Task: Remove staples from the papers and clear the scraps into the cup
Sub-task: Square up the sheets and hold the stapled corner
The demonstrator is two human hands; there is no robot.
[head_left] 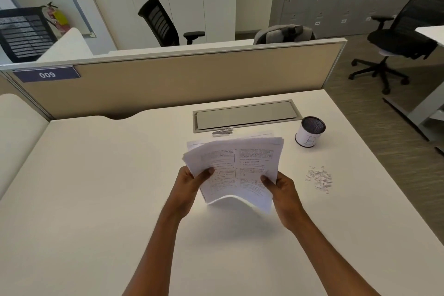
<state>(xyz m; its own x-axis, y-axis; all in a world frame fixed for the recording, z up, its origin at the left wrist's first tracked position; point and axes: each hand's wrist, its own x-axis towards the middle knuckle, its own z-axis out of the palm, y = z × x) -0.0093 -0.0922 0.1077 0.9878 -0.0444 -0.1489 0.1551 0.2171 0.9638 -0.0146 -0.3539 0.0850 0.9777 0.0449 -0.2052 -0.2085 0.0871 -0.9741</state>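
Printed paper stack (236, 168) held above counter (96, 175), left hand (189, 185) and right hand (281, 187) fingers pinching near corners. Light, floppy, sagging mid-edge; best gripped at both sides. Scraps (319, 178) near cup (310, 131), right.

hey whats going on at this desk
A person holds a stack of printed papers off the white desk, left hand and right hand each with a grip on a lower side edge. A pile of paper scraps lies on the desk to the right, not yet in the mesh cup behind it. A small metal tool, likely the staple remover, lies beyond the papers.
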